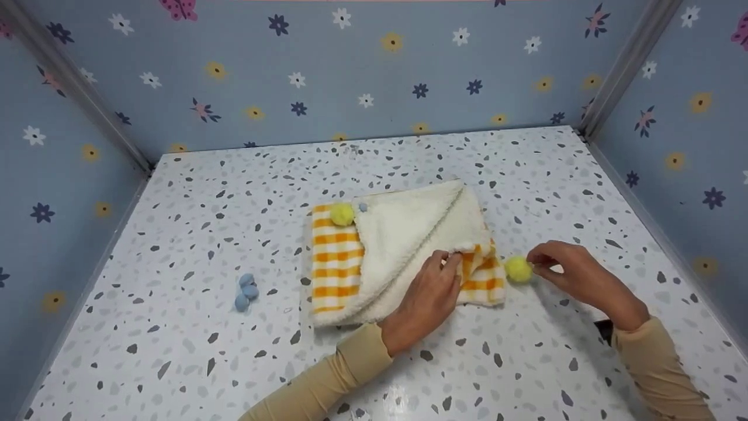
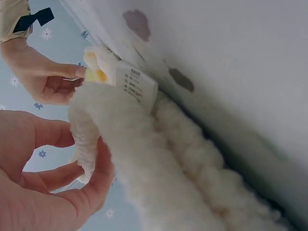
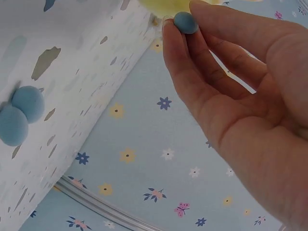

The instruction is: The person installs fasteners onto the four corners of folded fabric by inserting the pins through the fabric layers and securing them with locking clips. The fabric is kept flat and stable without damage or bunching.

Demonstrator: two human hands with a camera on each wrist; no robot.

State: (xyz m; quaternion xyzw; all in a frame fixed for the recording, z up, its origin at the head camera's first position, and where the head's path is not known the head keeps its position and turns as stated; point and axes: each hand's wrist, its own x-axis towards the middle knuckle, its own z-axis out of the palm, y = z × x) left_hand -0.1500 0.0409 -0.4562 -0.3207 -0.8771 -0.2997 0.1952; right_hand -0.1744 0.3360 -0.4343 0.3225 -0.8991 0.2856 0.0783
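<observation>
A folded blanket (image 1: 403, 234) lies mid-table, white fleece on one side and yellow-and-white check on the other. My left hand (image 1: 429, 286) is at its right part, fingers curled round a fleece edge; the left wrist view shows the thumb and fingers (image 2: 98, 178) pinching that fold. A white care label (image 2: 137, 86) sticks out beside it. Right of the blanket, my right hand (image 1: 575, 278) pinches a small blue ball (image 3: 186, 22) between thumb and fingertips. A fuzzy yellow pompom (image 1: 519, 269) sits right at those fingertips, overlapping the blanket's checked corner in the head view.
Another yellow pompom (image 1: 342, 214) rests on the blanket's upper left, with a small blue ball (image 1: 363, 207) beside it. Several blue balls (image 1: 245, 292) lie clustered on the speckled table (image 1: 175, 251) at left. Flower-patterned walls (image 1: 374, 64) border the back and sides.
</observation>
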